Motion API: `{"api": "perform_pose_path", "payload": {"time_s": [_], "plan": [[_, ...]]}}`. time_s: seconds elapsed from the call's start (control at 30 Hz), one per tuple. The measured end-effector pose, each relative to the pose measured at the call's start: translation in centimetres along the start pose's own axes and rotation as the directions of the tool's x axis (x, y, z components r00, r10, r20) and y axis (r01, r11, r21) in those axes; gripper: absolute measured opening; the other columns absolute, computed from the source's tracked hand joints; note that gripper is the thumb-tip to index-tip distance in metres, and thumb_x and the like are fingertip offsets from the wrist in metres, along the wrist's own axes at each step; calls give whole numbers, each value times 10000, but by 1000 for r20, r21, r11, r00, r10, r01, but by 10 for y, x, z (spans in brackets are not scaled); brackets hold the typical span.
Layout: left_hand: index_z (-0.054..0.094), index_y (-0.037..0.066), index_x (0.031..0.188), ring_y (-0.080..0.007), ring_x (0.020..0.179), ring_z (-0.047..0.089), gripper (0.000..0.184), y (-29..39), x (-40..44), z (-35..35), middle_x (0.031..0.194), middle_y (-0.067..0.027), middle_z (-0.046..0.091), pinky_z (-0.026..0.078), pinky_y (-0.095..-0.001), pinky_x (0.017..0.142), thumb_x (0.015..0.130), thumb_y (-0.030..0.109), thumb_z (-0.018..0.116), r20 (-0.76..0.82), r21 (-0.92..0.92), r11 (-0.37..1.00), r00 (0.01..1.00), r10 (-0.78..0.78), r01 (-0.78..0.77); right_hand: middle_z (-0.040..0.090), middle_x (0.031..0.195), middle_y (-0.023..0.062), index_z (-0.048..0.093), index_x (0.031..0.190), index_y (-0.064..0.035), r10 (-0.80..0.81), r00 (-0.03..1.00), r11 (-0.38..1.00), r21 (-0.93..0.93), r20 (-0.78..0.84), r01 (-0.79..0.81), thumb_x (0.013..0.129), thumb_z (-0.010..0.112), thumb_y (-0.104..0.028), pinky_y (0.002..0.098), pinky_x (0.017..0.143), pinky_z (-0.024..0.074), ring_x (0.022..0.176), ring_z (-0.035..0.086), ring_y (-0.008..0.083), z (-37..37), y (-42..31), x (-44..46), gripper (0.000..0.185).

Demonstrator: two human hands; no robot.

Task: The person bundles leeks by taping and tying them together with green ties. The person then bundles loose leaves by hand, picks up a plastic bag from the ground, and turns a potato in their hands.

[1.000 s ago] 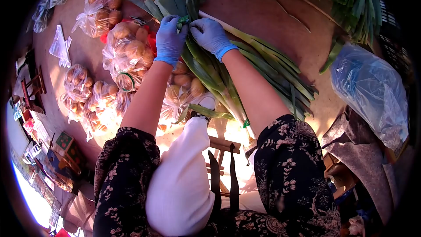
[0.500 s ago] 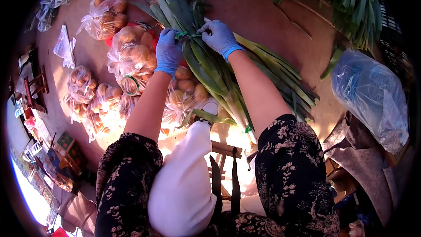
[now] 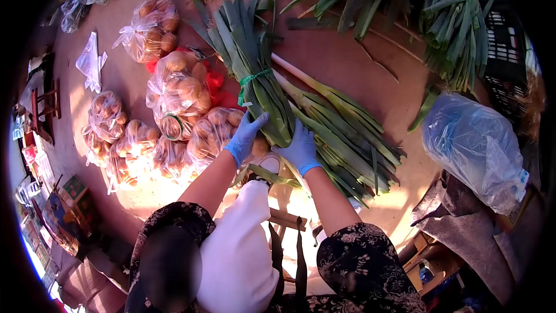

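- Small crumpled white plastic bag [image 3: 91,62]: lying on the reddish-brown floor [image 3: 324,49].
- Knotted clear plastic bags of brown, rounded produce [image 3: 106,117]: sitting low at left, crowding close together.
- Single knotted clear bag of similar brown produce [image 3: 152,30]: sitting behind, near the larger filled clear bag [image 3: 179,90].
- Bright red material [image 3: 215,84]: showing beside that larger bag.
- Left hand in thin blue glove [image 3: 246,136]: gripping the near left flank of the leek bundle, laying the thumb along the leaves, hiding some fingertips.
- Long dark-green leek bundle [image 3: 267,97]: lying between both hands, slanting away from the knees; uncertain whether touching the floor.
- Narrow green tie [image 3: 255,76]: encircling the bundle beyond both hands.
- Right hand in matching blue glove [image 3: 299,148]: gripping the near right flank with curled fingers, partly hidden.
- Loose leeks, pale-stemmed and green-leaved [image 3: 354,153]: fanning out just right of the bundle.
- Upright-looking green leafy bunch [image 3: 456,37]: leaning near the black slotted plastic crate [image 3: 503,40].
- Bulky translucent bluish plastic bag [image 3: 472,145]: resting above grey-brown cloth [image 3: 460,220].
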State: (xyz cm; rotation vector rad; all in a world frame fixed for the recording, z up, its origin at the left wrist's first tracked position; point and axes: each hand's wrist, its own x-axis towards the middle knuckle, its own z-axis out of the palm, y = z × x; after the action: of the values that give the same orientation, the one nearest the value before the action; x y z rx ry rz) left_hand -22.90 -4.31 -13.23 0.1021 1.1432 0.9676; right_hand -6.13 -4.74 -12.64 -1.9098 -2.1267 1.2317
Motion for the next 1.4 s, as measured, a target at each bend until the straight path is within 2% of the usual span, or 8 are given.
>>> {"api": "perform_pose_path", "payload": {"time_s": [0.2, 0.33, 0.43, 0.83, 0.93, 1.1, 1.27, 1.4], "plan": [[436, 64, 1120, -165, 1005, 483, 475, 22, -37, 6, 1050, -47, 518, 392, -312, 887, 778, 300, 666, -105, 98, 993, 993, -50, 60, 534, 1093, 209, 393, 1220, -38, -20, 995, 894, 447, 98, -26, 623, 702, -238, 368, 860, 421, 1001, 526, 353, -29, -12, -26, 702], [412, 133, 1146, -185, 1092, 445, 511, 25, -65, 3, 1130, -42, 478, 350, -354, 965, 779, 418, 627, 147, -234, 958, 968, 203, -165, 503, 1158, 174, 327, 1287, -2, -193, 976, 719, 691, 98, 73, 658, 657, -167, 299, 911, 370, 1052, 487, 217, -69, -30, -72, 729], [395, 103, 1237, -221, 1142, 428, 628, 38, -91, 14, 1213, -65, 469, 320, -376, 998, 748, 385, 670, 299, -325, 943, 954, 25, 77, 491, 1179, 154, 308, 1298, 11, -197, 964, 783, 620, 181, 44, 661, 687, -194, 289, 944, 338, 1079, 461, 208, -108, -54, -108, 769], [443, 26, 1181, -189, 983, 545, 523, 164, -283, 263, 1085, -76, 562, 432, -306, 871, 748, 177, 695, 652, 165, 889, 724, 226, -427, 500, 1165, 83, 372, 1229, -27, -257, 930, 676, 638, -265, 368, 641, 781, -250, 306, 922, 377, 1074, 467, 172, -281, -113, -224, 749], [470, 19, 1141, -164, 948, 550, 475, 152, -321, 321, 1064, -69, 572, 448, -294, 825, 744, 143, 700, 723, 163, 670, 550, 417, -724, 507, 1146, 78, 383, 1210, -11, -209, 842, 552, 651, -498, 522, 631, 784, -196, 305, 890, 407, 1053, 485, 167, -308, -114, -255, 728], [477, 67, 1142, -325, 903, 564, 644, 106, -392, 401, 980, -179, 575, 442, -374, 799, 599, 291, 742, 831, 505, -297, 364, 420, -810, 480, 1201, 92, 363, 1256, -36, -153, 550, 630, 348, -821, 694, 708, 721, -232, 328, 942, 374, 1089, 474, 207, -320, -96, -302, 683], [433, 71, 1189, -326, 1038, 489, 705, 47, -400, 432, 1110, -159, 521, 368, -391, 897, 591, 287, 739, 907, 292, -506, 67, 416, -812, 488, 1179, 102, 367, 1249, -33, 13, 686, -632, 526, -728, 570, 732, 699, -250, 325, 921, 397, 1057, 496, 215, -324, -69, -302, 652], [491, 22, 1121, -283, 995, 530, 457, 54, -390, 405, 1092, -151, 554, 402, -361, 863, 713, 127, 669, 869, -58, -328, -209, 448, -943, 461, 1205, 114, 354, 1261, -42, 98, 731, -704, 471, -676, 531, 776, 649, -303, 350, 930, 397, 1070, 486, 235, -325, -41, -290, 625]]}}
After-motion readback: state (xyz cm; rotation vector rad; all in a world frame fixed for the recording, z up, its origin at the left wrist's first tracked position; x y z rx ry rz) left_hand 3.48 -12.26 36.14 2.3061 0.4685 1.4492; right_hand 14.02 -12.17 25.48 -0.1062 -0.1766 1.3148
